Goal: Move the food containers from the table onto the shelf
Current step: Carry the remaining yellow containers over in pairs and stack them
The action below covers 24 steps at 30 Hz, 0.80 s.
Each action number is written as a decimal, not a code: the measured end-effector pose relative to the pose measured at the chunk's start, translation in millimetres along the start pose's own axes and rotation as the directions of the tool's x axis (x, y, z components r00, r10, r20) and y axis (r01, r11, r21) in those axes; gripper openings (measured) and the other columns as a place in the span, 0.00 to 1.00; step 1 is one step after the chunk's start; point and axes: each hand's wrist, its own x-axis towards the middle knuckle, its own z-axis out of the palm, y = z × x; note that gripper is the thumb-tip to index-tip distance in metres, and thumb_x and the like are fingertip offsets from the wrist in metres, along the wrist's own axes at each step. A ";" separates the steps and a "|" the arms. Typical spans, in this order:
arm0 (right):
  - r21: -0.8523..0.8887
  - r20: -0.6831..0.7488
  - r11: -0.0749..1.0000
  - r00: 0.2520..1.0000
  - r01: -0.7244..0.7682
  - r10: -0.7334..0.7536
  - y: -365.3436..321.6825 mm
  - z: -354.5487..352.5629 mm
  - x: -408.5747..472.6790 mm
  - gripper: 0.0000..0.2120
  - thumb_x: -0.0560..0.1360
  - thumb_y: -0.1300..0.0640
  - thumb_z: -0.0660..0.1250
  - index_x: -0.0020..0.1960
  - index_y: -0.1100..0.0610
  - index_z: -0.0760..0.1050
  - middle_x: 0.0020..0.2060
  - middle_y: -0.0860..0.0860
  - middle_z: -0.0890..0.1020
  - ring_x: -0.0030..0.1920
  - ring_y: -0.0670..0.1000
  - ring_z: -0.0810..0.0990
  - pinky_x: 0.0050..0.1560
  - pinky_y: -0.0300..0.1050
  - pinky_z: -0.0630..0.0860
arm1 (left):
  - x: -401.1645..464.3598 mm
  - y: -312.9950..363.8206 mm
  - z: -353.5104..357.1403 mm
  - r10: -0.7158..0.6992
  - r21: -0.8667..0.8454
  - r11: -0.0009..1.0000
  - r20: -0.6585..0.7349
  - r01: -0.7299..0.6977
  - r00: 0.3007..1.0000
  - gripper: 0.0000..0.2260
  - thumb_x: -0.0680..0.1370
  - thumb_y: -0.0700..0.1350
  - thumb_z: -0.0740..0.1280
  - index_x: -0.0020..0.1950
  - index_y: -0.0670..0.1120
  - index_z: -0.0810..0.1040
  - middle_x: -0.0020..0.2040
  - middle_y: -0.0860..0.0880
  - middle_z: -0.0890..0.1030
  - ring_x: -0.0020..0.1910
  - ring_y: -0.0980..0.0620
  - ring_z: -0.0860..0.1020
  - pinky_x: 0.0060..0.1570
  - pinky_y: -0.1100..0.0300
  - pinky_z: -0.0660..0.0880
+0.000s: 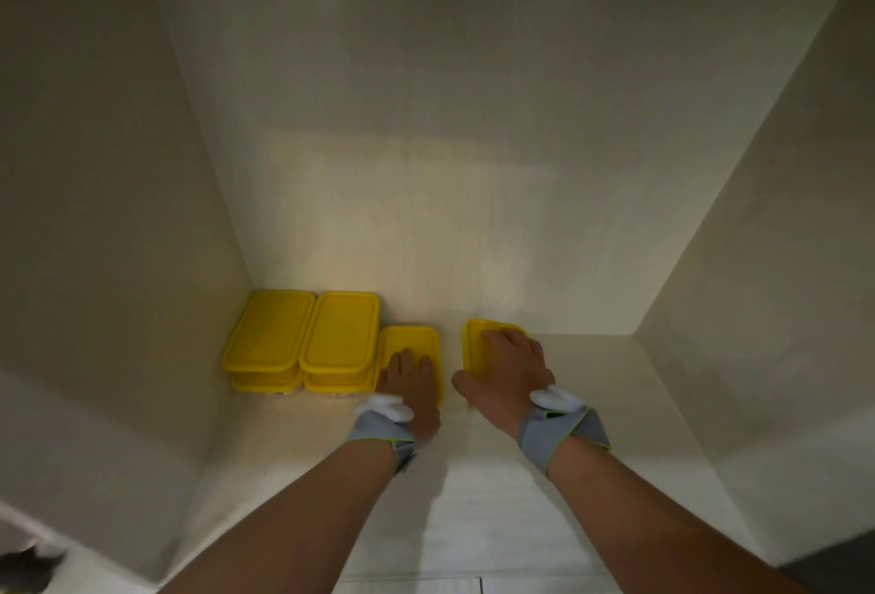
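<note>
Head view: both hands press yellow-lidded containers at the shelf's back edge, left grip [411, 373] flat on one [411, 342], right grip [509, 363] curled over another [476, 345], long axes pointing backward.

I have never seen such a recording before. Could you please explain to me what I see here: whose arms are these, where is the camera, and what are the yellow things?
There is no machine here. A person wears one wide-angle camera on the head, so the single picture looks forward and down along both bare arms into a pale, off-white shelf compartment.

Each wrist carries a grey strap with a white piece on it; I cannot tell what it is for.

The yellow things are rectangular plastic food containers with yellow lids. Two stacks stand side by side in the back left corner; each looks at least two containers high.

The left hand lies with straight fingers on the lid of a third yellow-lidded container just right of the stacks. The right hand grips a fourth yellow-lidded container, set apart further right, fingers over the top and thumb at its near side.
</note>
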 end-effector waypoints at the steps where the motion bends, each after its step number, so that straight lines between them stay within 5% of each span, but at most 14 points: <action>1: 0.001 -0.004 1.000 1.000 0.005 -0.005 -1.1 -0.5 2.4 0.37 0.59 0.31 0.60 0.65 0.45 0.68 0.67 0.48 0.69 0.69 0.57 0.65 0.57 0.55 0.70 | 4.2 1.4 1.2 -0.027 0.004 1.000 -0.014 0.027 1.000 0.30 0.79 0.46 0.64 0.78 0.44 0.57 0.79 0.40 0.54 0.77 0.41 0.55 0.74 0.47 0.59; 19: 0.089 -0.043 0.990 0.993 0.113 -0.110 -22.3 -7.9 9.2 0.29 0.68 0.34 0.64 0.62 0.49 0.73 0.63 0.51 0.72 0.66 0.57 0.67 0.57 0.51 0.69 | 24.5 -10.4 -1.6 0.045 0.105 0.993 0.078 -0.053 0.996 0.44 0.75 0.61 0.67 0.80 0.45 0.46 0.79 0.37 0.48 0.79 0.39 0.48 0.76 0.46 0.54; 21: 0.084 -0.002 0.991 0.994 0.106 -0.106 -25.9 -3.8 14.1 0.30 0.69 0.35 0.67 0.66 0.49 0.71 0.66 0.52 0.70 0.68 0.58 0.66 0.61 0.54 0.69 | 10.2 -11.0 -8.1 0.064 0.118 0.990 0.083 -0.073 0.994 0.44 0.73 0.62 0.69 0.79 0.45 0.51 0.78 0.37 0.52 0.78 0.38 0.53 0.73 0.47 0.59; 24: 0.071 0.076 0.992 0.992 0.100 -0.105 -38.1 4.7 21.3 0.35 0.67 0.35 0.67 0.70 0.49 0.67 0.68 0.52 0.67 0.70 0.58 0.63 0.63 0.59 0.69 | -5.2 -23.1 -10.4 0.077 0.197 0.978 -0.057 -0.065 0.995 0.28 0.73 0.57 0.68 0.69 0.50 0.65 0.67 0.43 0.67 0.66 0.41 0.68 0.55 0.51 0.70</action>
